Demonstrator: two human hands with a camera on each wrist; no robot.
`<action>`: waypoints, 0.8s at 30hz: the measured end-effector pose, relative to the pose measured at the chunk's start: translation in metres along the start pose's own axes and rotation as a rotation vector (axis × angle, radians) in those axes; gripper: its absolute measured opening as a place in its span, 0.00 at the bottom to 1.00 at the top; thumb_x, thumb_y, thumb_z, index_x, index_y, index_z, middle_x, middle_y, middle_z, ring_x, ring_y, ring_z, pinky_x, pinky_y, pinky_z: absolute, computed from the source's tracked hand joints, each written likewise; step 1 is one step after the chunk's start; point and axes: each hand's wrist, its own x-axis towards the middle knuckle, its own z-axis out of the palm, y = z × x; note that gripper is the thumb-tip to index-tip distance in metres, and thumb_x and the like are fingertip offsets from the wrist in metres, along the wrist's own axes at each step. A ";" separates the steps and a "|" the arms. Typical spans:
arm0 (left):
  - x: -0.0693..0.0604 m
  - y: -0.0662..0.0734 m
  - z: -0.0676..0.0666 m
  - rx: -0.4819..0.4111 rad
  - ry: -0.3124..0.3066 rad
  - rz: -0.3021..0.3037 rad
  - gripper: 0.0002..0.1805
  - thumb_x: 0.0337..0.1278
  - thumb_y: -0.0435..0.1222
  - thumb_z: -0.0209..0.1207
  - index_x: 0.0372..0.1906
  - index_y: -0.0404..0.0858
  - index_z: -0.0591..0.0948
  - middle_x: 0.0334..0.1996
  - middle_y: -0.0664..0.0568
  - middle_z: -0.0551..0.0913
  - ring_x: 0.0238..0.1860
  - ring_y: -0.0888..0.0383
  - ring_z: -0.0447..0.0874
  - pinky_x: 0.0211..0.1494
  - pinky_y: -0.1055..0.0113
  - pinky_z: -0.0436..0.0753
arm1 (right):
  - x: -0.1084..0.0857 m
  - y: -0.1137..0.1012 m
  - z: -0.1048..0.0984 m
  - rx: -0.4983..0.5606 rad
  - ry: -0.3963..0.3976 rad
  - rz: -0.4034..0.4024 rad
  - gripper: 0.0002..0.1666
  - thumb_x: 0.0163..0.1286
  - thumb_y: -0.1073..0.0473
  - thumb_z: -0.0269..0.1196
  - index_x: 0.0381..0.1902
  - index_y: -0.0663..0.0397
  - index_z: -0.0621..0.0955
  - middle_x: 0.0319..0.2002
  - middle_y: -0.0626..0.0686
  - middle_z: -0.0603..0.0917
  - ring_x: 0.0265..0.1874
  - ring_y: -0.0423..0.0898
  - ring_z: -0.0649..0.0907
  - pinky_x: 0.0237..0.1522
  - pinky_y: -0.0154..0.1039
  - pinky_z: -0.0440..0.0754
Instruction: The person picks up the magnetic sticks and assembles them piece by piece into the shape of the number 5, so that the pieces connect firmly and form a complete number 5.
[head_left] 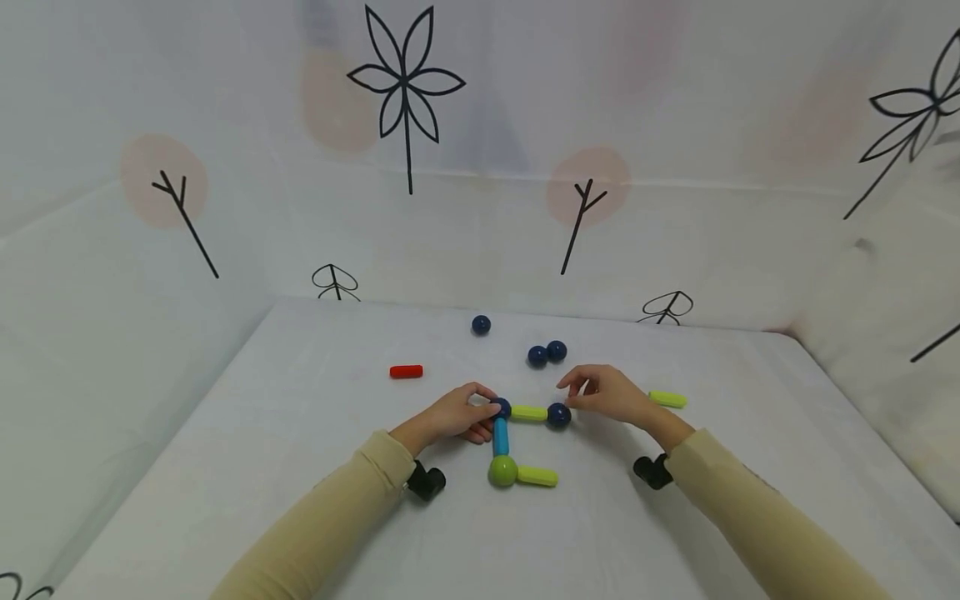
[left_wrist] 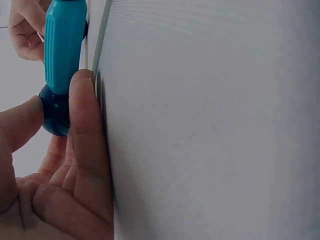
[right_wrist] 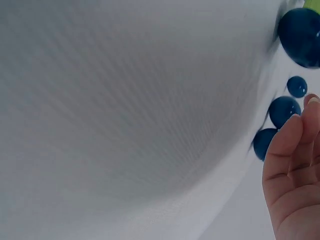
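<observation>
My left hand (head_left: 459,414) pinches a dark blue ball (head_left: 501,407) between thumb and fingers; the left wrist view shows that ball (left_wrist: 56,112) at the end of a blue rod (left_wrist: 65,47). A yellow-green rod (head_left: 528,412) joins it to a second dark blue ball (head_left: 558,415). The blue rod runs down to a green ball (head_left: 503,471), from which another yellow-green rod (head_left: 537,477) points right. Just right of the second blue ball, my right hand (head_left: 609,393) hovers with relaxed, bent fingers and nothing between them.
Two dark blue balls (head_left: 537,357) lie side by side behind the joined pieces, and one more (head_left: 481,325) sits farther back. A red rod (head_left: 407,372) lies to the left. Behind my right wrist is a loose yellow-green rod (head_left: 667,399). A patterned cloth (head_left: 480,233) hangs at the back.
</observation>
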 end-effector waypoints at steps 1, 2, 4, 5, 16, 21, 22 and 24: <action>0.000 0.000 0.000 0.000 0.000 -0.001 0.20 0.75 0.41 0.54 0.64 0.37 0.70 0.33 0.47 0.84 0.28 0.60 0.81 0.37 0.69 0.85 | 0.002 0.001 0.000 -0.006 0.007 0.006 0.14 0.65 0.66 0.67 0.48 0.63 0.83 0.34 0.49 0.80 0.30 0.46 0.75 0.30 0.36 0.73; 0.000 0.000 0.000 0.001 0.001 -0.003 0.20 0.75 0.41 0.54 0.64 0.37 0.70 0.33 0.47 0.84 0.28 0.60 0.81 0.37 0.69 0.85 | 0.004 0.003 -0.001 -0.008 0.012 0.010 0.14 0.65 0.66 0.67 0.48 0.63 0.83 0.34 0.49 0.80 0.30 0.46 0.75 0.30 0.36 0.72; 0.000 0.000 0.000 0.003 0.004 -0.006 0.20 0.75 0.41 0.54 0.64 0.37 0.70 0.33 0.47 0.83 0.28 0.60 0.81 0.37 0.69 0.85 | 0.008 0.005 -0.003 -0.011 0.030 0.018 0.14 0.65 0.66 0.67 0.49 0.63 0.83 0.34 0.50 0.80 0.30 0.46 0.74 0.30 0.36 0.72; 0.000 0.000 0.000 0.003 0.006 -0.007 0.20 0.75 0.41 0.54 0.64 0.37 0.70 0.33 0.47 0.83 0.28 0.60 0.81 0.37 0.69 0.85 | 0.010 0.006 -0.003 -0.012 0.039 0.021 0.14 0.66 0.66 0.67 0.49 0.63 0.83 0.34 0.50 0.79 0.30 0.46 0.74 0.31 0.36 0.72; 0.002 -0.003 0.000 -0.001 0.004 -0.002 0.20 0.75 0.41 0.54 0.64 0.37 0.70 0.33 0.47 0.83 0.28 0.60 0.81 0.36 0.69 0.85 | 0.033 0.016 -0.012 -0.026 0.107 0.063 0.17 0.67 0.65 0.66 0.53 0.66 0.80 0.38 0.56 0.81 0.34 0.50 0.77 0.35 0.40 0.75; 0.003 -0.003 0.000 0.001 0.003 0.001 0.20 0.74 0.41 0.55 0.64 0.37 0.70 0.32 0.48 0.83 0.27 0.61 0.81 0.36 0.69 0.85 | 0.039 0.021 -0.016 -0.006 0.118 0.096 0.22 0.66 0.67 0.66 0.57 0.66 0.77 0.40 0.59 0.81 0.33 0.50 0.78 0.35 0.38 0.76; 0.003 -0.003 0.000 0.002 0.003 0.000 0.20 0.74 0.41 0.55 0.64 0.38 0.70 0.32 0.48 0.83 0.27 0.61 0.81 0.36 0.69 0.85 | 0.039 0.021 -0.016 0.003 0.113 0.101 0.23 0.66 0.67 0.65 0.58 0.66 0.76 0.41 0.60 0.80 0.33 0.50 0.78 0.35 0.38 0.76; 0.003 -0.002 0.000 0.002 0.002 -0.004 0.21 0.74 0.42 0.55 0.64 0.38 0.70 0.32 0.48 0.83 0.27 0.61 0.81 0.36 0.70 0.85 | 0.040 0.021 -0.016 0.015 0.101 0.111 0.26 0.66 0.67 0.65 0.61 0.65 0.74 0.42 0.61 0.80 0.32 0.49 0.78 0.34 0.38 0.76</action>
